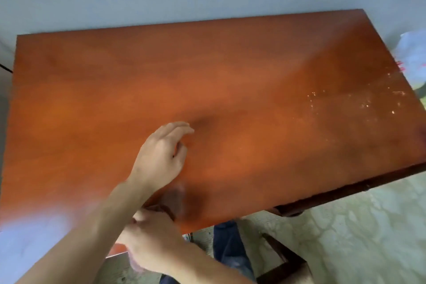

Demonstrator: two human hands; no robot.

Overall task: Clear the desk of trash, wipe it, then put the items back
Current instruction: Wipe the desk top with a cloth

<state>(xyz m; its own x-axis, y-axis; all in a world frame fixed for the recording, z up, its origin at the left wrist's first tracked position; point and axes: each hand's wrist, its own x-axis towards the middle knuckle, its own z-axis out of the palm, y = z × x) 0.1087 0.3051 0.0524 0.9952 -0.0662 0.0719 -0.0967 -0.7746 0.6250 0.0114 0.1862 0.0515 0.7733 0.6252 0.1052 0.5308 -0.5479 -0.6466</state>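
The orange-brown wooden desk (230, 76) fills most of the view and its top is bare. Pale crumbs (359, 101) are scattered near its right end. My left hand (163, 154) is over the middle of the desk with its fingers loosely extended and nothing in it. My right hand (149, 240) is at the near edge, under my left forearm. It is blurred, its fingers look curled, and a dark smeared shape (174, 198) sits just above it. Whether it holds anything is unclear.
A white plastic bag (412, 57) hangs past the desk's right edge. A dark wooden chair (283, 260) stands on the pale floor at the lower right. A blurred white-blue shape (30, 240) covers the near left corner. The wall runs along the desk's far side.
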